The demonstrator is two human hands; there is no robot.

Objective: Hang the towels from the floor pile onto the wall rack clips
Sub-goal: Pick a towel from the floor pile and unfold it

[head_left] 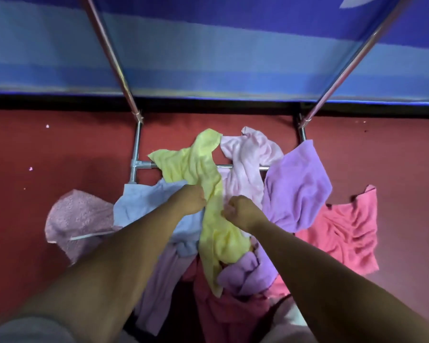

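Status: early stage, with the first visible pick in progress. The person leans over the floor pile with both arms extended. The left hand has its fingers curled tight on one edge of the yellow towel. The right hand is also curled into a fist at the opposite edge and appears to pinch the cloth, though the contact point is partly hidden by the knuckles. The yellow towel lies on top of the heap, draped lengthwise across the rack's lower crossbar, and is not yet lifted clear. Beneath and around it lie a light blue towel, a pale pink towel, a purple towel, a lilac towel and a dark pink towel. A coral towel and a textured pink towel lie at the outer right and left of the pile on the red floor. The rack uprights rise against the blue wall, and their upper ends and the clips are out of view. No hung towel is visible, so completed work cannot be confirmed. Judged remaining: lift the yellow towel, clip it, then repeat for at least seven more towels.
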